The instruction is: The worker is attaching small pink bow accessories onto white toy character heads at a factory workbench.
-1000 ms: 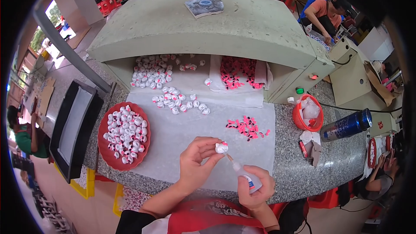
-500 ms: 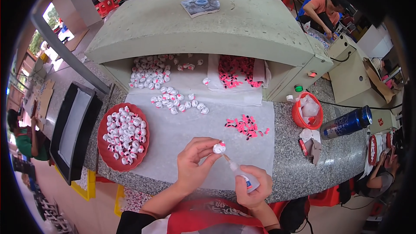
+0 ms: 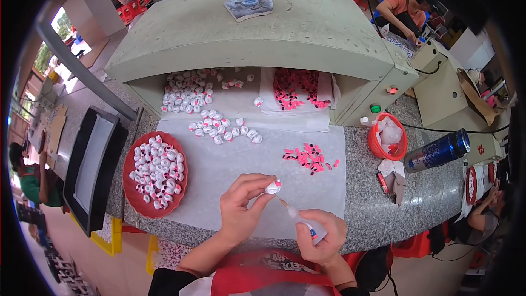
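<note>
Between the thumb and fingers of my left hand [image 3: 241, 208] is a small white rounded piece [image 3: 273, 187] with a pink patch on it. My right hand [image 3: 323, 237] grips a squeeze glue bottle [image 3: 311, 227], tilted so its thin nozzle points up and left. The tip sits just below the white piece, with a small gap between them. Beyond my hands, small pink and black pieces [image 3: 311, 158] lie scattered on white paper [image 3: 257, 159]. Several similar white pieces [image 3: 224, 127] are grouped farther back on the paper.
At left, a red scalloped dish [image 3: 183, 186] holds many white pieces, beside a black tray [image 3: 104, 170]. A pale metal hood [image 3: 246, 44] arches over more pieces at the back. To the right stand a red basket [image 3: 404, 151] and a blue bottle [image 3: 438, 151]. Other people work nearby.
The glue nozzle has drawn slightly away from the white piece, which has shifted a little left in my left fingers. Both hands keep their grip.
</note>
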Tool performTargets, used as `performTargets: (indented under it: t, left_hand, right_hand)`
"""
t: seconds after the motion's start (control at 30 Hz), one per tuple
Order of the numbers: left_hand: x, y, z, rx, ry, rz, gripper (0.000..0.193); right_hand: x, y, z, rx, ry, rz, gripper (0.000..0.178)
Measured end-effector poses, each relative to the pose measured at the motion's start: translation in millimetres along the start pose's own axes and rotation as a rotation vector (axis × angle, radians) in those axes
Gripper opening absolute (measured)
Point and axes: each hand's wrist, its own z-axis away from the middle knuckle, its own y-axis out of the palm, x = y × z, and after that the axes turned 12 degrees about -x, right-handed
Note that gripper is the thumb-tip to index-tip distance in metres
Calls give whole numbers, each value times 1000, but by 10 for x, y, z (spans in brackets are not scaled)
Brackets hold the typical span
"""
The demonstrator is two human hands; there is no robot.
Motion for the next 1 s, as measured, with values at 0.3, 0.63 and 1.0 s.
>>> performTargets:
  t: [0.3,0.63,1.0]
  left_hand:
    - [-23,-31,-19,-8,-292,262,30]
    - [-9,-86,-40,-2,-420,305,33]
    - [-2,-71,-34,3,-392,319,33]
  right_hand:
    - [-27,-16,32,-32,33,-25,17]
    - [-44,-12,4,-48,9,-22,16]
    - [4,-62,19,-21,88,-48,16]
